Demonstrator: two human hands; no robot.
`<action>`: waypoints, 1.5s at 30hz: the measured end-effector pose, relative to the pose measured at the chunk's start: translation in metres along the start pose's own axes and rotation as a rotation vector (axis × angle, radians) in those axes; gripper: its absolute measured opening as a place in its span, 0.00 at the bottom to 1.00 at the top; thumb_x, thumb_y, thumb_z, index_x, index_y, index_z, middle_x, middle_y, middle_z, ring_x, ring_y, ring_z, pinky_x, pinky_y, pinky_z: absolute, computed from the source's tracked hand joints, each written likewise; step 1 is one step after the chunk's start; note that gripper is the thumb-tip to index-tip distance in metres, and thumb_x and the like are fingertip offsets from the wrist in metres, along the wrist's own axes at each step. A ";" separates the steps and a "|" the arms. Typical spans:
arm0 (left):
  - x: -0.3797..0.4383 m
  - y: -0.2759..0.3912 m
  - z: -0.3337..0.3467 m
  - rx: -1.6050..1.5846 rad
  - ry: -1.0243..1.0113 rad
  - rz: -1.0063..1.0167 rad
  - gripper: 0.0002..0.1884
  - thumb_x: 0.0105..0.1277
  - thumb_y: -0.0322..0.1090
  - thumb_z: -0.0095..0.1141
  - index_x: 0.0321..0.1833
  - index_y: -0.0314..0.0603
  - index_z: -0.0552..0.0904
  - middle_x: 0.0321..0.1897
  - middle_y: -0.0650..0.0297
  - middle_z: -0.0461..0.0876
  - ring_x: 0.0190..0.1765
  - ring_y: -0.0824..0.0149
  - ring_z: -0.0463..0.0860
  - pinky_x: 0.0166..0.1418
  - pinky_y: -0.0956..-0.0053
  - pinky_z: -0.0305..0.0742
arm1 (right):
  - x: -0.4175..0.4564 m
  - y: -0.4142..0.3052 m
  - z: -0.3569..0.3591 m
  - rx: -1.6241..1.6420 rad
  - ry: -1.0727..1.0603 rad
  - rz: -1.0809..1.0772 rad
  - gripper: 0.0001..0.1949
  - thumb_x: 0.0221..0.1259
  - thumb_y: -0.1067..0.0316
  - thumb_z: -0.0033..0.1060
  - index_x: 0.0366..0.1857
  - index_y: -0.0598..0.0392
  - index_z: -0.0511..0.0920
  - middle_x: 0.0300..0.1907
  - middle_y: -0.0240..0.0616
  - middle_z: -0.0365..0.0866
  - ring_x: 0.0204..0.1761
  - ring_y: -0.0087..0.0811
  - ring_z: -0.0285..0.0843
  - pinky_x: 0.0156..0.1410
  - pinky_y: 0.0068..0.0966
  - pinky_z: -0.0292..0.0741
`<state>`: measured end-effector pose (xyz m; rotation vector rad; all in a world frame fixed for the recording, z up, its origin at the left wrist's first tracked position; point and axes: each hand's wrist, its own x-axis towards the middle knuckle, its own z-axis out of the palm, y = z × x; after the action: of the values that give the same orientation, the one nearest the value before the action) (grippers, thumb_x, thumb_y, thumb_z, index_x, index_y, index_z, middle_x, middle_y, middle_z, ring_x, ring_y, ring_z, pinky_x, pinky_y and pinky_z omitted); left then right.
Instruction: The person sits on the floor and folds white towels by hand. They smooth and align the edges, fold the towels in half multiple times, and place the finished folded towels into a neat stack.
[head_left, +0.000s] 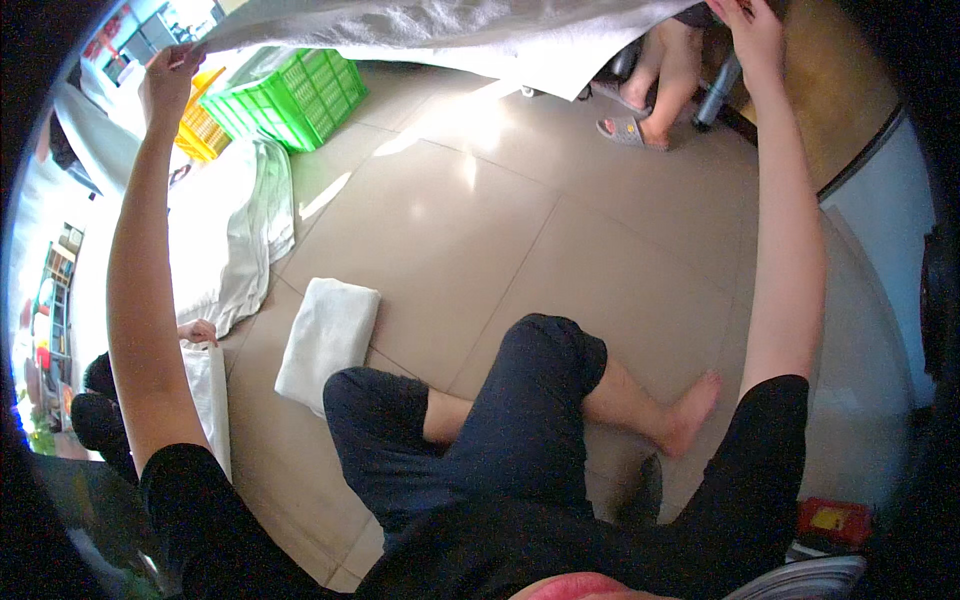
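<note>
Both my arms are stretched out and raised, with a large white cloth (450, 30) spread between my hands along the top of the view. My left hand (172, 71) pinches its left end. At the upper right my right hand (754, 26) grips the other end, partly cut off by the picture's edge. On the tiled floor (450, 247), just beyond my bent knee, lies a folded white cloth (330, 337). More white fabric (225, 232) is spread on the floor beside my left arm.
A green plastic crate (300, 97) and a yellow crate (202, 120) stand upper left. Another person's hand (199, 331) touches white cloth at left. Another person's feet, one in a grey slipper (621, 130), are at upper right. A red box (834, 523) lies lower right.
</note>
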<state>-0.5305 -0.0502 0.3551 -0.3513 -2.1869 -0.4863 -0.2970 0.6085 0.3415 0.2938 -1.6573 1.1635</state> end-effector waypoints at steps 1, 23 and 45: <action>-0.010 0.007 0.002 -0.010 -0.019 0.017 0.18 0.67 0.54 0.66 0.51 0.52 0.89 0.43 0.67 0.92 0.43 0.68 0.90 0.53 0.72 0.81 | -0.010 0.015 -0.016 -0.135 -0.046 -0.016 0.04 0.72 0.73 0.57 0.44 0.58 0.80 0.39 0.37 0.85 0.48 0.31 0.86 0.54 0.26 0.84; -0.475 -0.006 0.075 -0.278 -0.869 -0.009 0.08 0.58 0.18 0.64 0.37 0.34 0.80 0.37 0.54 0.83 0.41 0.55 0.86 0.44 0.63 0.80 | -0.510 0.037 -0.105 -0.491 -0.403 0.703 0.03 0.65 0.80 0.61 0.39 0.61 0.81 0.42 0.40 0.83 0.40 0.31 0.84 0.46 0.25 0.80; -0.454 0.019 0.104 -0.708 -0.440 -0.610 0.10 0.73 0.31 0.61 0.53 0.37 0.85 0.37 0.67 0.83 0.42 0.76 0.80 0.49 0.79 0.75 | -0.503 0.050 -0.122 -0.447 -0.030 0.724 0.06 0.73 0.69 0.62 0.46 0.59 0.81 0.41 0.34 0.85 0.43 0.24 0.85 0.51 0.23 0.81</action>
<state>-0.3207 -0.0222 -0.0605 -0.1530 -2.4644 -1.6708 -0.0420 0.5622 -0.1097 -0.6234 -2.0645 1.2439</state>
